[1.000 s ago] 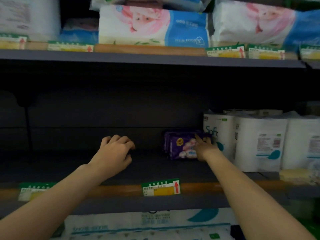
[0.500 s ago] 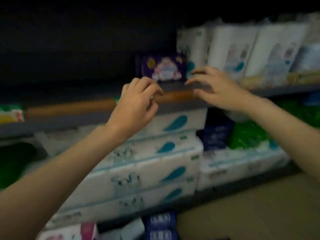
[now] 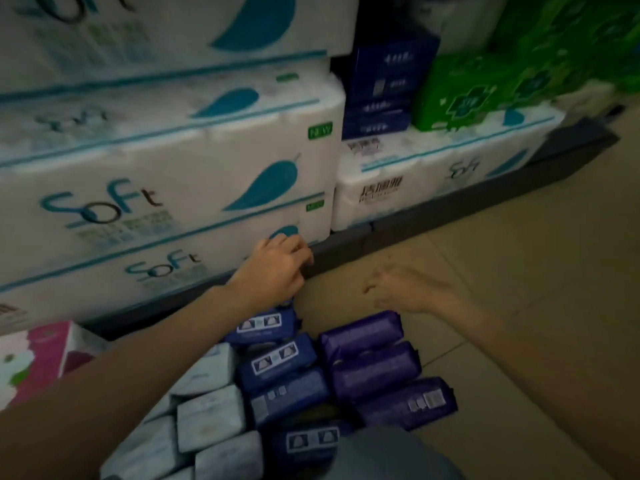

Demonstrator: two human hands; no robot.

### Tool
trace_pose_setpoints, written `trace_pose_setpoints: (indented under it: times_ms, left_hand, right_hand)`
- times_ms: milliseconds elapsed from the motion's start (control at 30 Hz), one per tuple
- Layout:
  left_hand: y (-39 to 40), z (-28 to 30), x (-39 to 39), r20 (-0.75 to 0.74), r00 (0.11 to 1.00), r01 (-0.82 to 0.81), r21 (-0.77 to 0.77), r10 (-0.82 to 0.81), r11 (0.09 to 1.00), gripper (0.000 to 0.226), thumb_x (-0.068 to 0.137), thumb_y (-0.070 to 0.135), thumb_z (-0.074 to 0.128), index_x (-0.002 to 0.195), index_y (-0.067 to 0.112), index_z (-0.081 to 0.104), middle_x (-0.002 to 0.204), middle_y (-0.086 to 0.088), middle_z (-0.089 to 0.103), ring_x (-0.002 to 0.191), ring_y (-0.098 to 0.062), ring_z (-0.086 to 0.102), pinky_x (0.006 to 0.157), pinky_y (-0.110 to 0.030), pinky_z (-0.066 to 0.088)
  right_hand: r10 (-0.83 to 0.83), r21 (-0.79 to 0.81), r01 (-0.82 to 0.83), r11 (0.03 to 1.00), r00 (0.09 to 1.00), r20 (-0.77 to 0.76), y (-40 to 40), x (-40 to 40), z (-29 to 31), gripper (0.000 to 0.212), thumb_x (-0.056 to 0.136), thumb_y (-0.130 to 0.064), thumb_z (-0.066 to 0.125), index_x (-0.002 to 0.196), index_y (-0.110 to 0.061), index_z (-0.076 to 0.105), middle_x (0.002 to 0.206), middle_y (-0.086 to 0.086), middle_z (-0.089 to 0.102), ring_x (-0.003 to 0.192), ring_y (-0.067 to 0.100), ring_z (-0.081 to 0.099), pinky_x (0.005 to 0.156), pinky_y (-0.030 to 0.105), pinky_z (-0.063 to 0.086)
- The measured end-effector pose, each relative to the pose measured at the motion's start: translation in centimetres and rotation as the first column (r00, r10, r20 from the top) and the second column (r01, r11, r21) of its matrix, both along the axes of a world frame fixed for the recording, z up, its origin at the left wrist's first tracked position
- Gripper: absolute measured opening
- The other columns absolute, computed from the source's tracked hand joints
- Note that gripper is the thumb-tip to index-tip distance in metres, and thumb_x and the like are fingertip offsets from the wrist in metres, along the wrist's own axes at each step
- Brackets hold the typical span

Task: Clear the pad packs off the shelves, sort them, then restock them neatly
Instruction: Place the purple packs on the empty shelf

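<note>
Head view: looking down at the floor (image 3: 519, 271) in front of the bottom shelf (image 3: 415, 223).

Left hand (image 3: 273, 271) is out over the top of the pad pile, near the shelf edge. Fingers are curled, but I can't tell whether that grip has hold of anything; the underside is hidden.

Right hand (image 3: 401, 289) hangs above bare floor, just beyond the purple packs. It's blurred; the fingers look loosely spread and the grip is empty.

Pad packs lie on the floor in three rows running toward me: pale packs (image 3: 207, 410) on the left, blue packs (image 3: 277, 365) in the middle, purple packs (image 3: 374, 372) on the right. Rows touch side by side. The top blue pack sits just under my left wrist.

Bottom shelf holds stacked white "Soft" tissue bales (image 3: 166, 188), with another white bale (image 3: 433, 174) to the right. Dark blue boxes (image 3: 384, 88) and green packs (image 3: 478, 88) sit on that one. A pink box (image 3: 38, 358) is at far left.
</note>
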State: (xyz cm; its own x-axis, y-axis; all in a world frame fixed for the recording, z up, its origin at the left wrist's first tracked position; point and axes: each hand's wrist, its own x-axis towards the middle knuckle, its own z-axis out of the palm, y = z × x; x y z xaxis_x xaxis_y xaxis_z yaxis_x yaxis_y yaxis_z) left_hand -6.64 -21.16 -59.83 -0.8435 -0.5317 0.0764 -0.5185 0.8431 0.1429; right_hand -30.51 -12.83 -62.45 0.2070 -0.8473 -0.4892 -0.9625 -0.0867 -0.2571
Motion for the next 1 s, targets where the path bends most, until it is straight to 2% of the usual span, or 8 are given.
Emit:
trace_pose_setpoints:
  times_ms: [133, 333, 400, 500, 600, 767, 867, 1000]
  left_hand:
    - [2.5, -6.4, -0.3, 0.104, 0.994, 0.039, 0.057, -0.045, 0.998, 0.034, 0.069, 0.027, 0.036, 0.076, 0.016, 0.067, 0.078, -0.005, 0.063, 0.062, -0.023, 0.062, 0.054, -0.031, 0.047]
    - [6.2, -11.1, -3.1, 0.228, 0.951, 0.199, 0.070, -0.210, 0.977, 0.026, 0.070, 0.028, 0.045, 0.075, 0.018, 0.069, 0.071, -0.004, 0.062, 0.060, -0.023, 0.064, 0.054, -0.030, 0.046]
    - [7.1, -11.1, -4.5, 0.273, 0.930, 0.218, 0.134, -0.247, 0.967, 0.024, 0.081, 0.025, 0.054, 0.098, 0.014, 0.067, 0.095, -0.010, 0.063, 0.087, -0.028, 0.063, 0.072, -0.038, 0.043]
    - [7.7, -11.4, -5.7, 0.469, 0.856, 0.152, 0.178, -0.220, 0.972, 0.041, 0.096, 0.033, 0.044, 0.136, 0.022, 0.041, 0.137, -0.004, 0.041, 0.127, -0.022, 0.037, 0.097, -0.034, 0.027]
    - [8.0, -12.0, -6.1, 0.531, 0.815, 0.113, 0.247, -0.232, 0.962, 0.045, 0.096, 0.037, 0.044, 0.138, 0.022, 0.037, 0.140, -0.002, 0.039, 0.129, -0.020, 0.035, 0.100, -0.034, 0.025]
    - [8.4, -13.1, -5.6, 0.559, 0.788, 0.091, 0.312, -0.259, 0.946, 0.047, 0.093, 0.043, 0.047, 0.133, 0.020, 0.041, 0.131, -0.003, 0.044, 0.124, -0.021, 0.039, 0.097, -0.035, 0.027]
    - [8.5, -13.6, -5.9, 0.526, 0.812, 0.063, 0.354, -0.254, 0.933, 0.049, 0.092, 0.047, 0.048, 0.133, 0.020, 0.042, 0.129, -0.003, 0.046, 0.122, -0.020, 0.041, 0.096, -0.034, 0.026]
    - [9.4, -14.6, -6.9, 0.511, 0.822, 0.039, 0.392, -0.253, 0.919, 0.062, 0.086, 0.056, 0.052, 0.134, 0.018, 0.041, 0.129, -0.003, 0.049, 0.119, -0.020, 0.044, 0.093, -0.033, 0.026]
  right_hand:
    - [0.171, 0.085, -0.166, 0.982, 0.983, -0.060, 2.7, 1.4, -8.9, 0.053, 0.093, -0.039, 0.053, 0.138, -0.015, 0.040, 0.137, 0.008, 0.042, 0.124, 0.025, 0.039, 0.099, 0.031, 0.031]
    - [0.153, -0.012, -0.154, 0.988, 0.987, -0.053, 3.0, 0.5, -13.5, 0.073, 0.085, -0.052, 0.058, 0.142, -0.014, 0.033, 0.137, 0.010, 0.039, 0.122, 0.027, 0.040, 0.103, 0.035, 0.031]
    - [0.090, -0.020, -0.091, 0.996, 0.995, -0.051, 2.2, -0.1, -13.8, 0.071, 0.086, -0.052, 0.057, 0.141, -0.013, 0.033, 0.134, 0.012, 0.044, 0.120, 0.029, 0.044, 0.101, 0.036, 0.035]
    - [-0.218, -0.050, 0.220, 0.974, 0.975, 0.047, 1.1, -1.9, -13.6, 0.064, 0.089, -0.043, 0.058, 0.139, -0.011, 0.034, 0.132, 0.017, 0.046, 0.118, 0.033, 0.046, 0.096, 0.037, 0.041]
    - [-0.412, 0.028, 0.411, 0.911, 0.906, 0.095, 1.0, -4.0, -13.1, 0.068, 0.086, -0.031, 0.066, 0.140, -0.009, 0.031, 0.135, 0.018, 0.043, 0.120, 0.034, 0.046, 0.095, 0.038, 0.040]
    - [-0.442, 0.025, 0.443, 0.896, 0.886, 0.136, 1.2, -4.1, -13.9, 0.069, 0.077, -0.020, 0.075, 0.133, -0.008, 0.036, 0.129, 0.017, 0.048, 0.117, 0.031, 0.048, 0.088, 0.032, 0.042]
    - [-0.573, 0.075, 0.579, 0.812, 0.765, 0.294, 1.1, -5.1, -13.1, 0.062, 0.078, -0.013, 0.074, 0.130, -0.008, 0.041, 0.127, 0.013, 0.053, 0.113, 0.028, 0.052, 0.084, 0.028, 0.041]
    - [-0.702, 0.263, 0.689, 0.676, 0.492, 0.516, 1.9, -7.3, -10.7, 0.059, 0.078, -0.004, 0.073, 0.129, -0.006, 0.045, 0.126, 0.012, 0.057, 0.101, 0.021, 0.057, 0.087, 0.030, 0.047]
